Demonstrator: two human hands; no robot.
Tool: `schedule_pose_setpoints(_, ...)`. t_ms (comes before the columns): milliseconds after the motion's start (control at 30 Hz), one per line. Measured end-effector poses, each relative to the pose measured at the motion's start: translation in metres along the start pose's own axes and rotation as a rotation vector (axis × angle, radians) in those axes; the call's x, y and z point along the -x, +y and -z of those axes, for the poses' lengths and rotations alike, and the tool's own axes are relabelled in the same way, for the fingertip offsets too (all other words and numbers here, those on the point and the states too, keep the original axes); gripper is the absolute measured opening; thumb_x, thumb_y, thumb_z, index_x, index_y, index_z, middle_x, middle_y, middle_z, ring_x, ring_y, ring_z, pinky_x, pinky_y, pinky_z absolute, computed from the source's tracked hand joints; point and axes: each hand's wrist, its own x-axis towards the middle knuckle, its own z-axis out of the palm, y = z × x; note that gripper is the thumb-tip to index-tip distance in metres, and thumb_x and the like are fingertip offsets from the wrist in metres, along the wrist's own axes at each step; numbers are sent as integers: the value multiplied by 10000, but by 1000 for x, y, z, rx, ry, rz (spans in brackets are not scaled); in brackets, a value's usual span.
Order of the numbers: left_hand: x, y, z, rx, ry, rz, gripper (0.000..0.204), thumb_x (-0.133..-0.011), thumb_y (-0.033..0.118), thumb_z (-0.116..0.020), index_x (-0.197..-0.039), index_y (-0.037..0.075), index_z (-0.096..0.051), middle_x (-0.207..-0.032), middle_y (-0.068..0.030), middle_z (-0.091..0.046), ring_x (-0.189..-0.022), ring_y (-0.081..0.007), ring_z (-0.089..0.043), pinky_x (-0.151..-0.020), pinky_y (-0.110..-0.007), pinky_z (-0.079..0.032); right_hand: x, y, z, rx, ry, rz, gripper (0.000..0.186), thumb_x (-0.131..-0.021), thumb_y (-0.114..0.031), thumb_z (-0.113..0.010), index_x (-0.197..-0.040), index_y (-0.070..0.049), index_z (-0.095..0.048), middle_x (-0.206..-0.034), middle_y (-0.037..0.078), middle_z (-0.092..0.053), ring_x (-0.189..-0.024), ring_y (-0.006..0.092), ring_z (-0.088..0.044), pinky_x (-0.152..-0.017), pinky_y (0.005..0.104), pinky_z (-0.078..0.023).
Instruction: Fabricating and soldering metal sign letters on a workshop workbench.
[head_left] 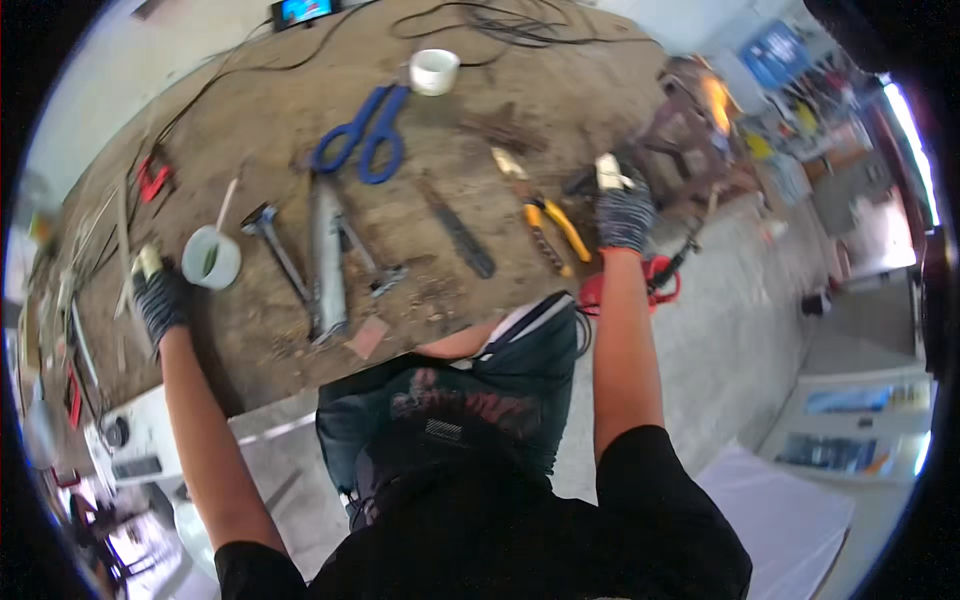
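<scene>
Your work looks barely begun, most of it left: the white cup [228,264] stands at 2 o'clock from your left hand [160,297], the yellow-handled pliers [529,195] lie at 9 o'clock from your right hand [625,211], and either hand's opening or hold is impossible to tell.

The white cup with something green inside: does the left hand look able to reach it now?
Probably yes: the left hand is close beside the white cup, and nothing seems to stand between them.
</scene>
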Motion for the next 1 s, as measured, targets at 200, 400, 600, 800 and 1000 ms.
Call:
schedule_pose_setpoints(200,3,20,-16,217,-8,156,400,-1014,478,-586,-1034,80,-631,-829,-37,-610,-711,-153,-539,-659,-319,-472,2,-24,15,303,140,-106,579,-879,-513,-733,-1123,10,-702,-1043,212,-723,-969,334,-682,-911,417,-500)
schedule_pose_setpoints(400,-4,6,-16,199,-15,129,432,-1020,495,-568,-1066,74,-655,-865,-32,-639,-743,-145,-557,-690,-294,-472,4,-35,17,307,84,-173,610,-860,-583,-708,-1099,-21,-721,-1060,217,-721,-1000,378,-681,-903,446,-506)
schedule_pose_setpoints(600,5,23,-16,112,7,79,455,-1023,499,-559,-1095,59,-649,-863,-44,-643,-749,-161,-562,-689,-312,-482,7,-33,15,321,95,-172,612,-867,-590,-689,-1083,-18,-716,-1042,241,-708,-994,416,-664,-897,464,-501)
schedule_pose_setpoints(800,10,23,30,338,185,56,366,-1007,427,-597,-1067,68,-634,-830,-45,-641,-671,-159,-579,-603,-309,-480,3,-36,-2,364,-27,19,516,-919,-540,-635,-1069,-53,-714,-1032,229,-707,-1003,411,-656,-898,480,-492)
schedule_pose_setpoints(1000,157,118,13,423,66,-322,391,-1013,335,-613,-1237,17,-656,-923,-59,-675,-834,-154,-615,-780,-333,-517,-32,27,32,706,-30,135,673,-942,-676,-501,-1041,-55,-741,-1055,237,-709,-992,425,-656,-870,515,-480)
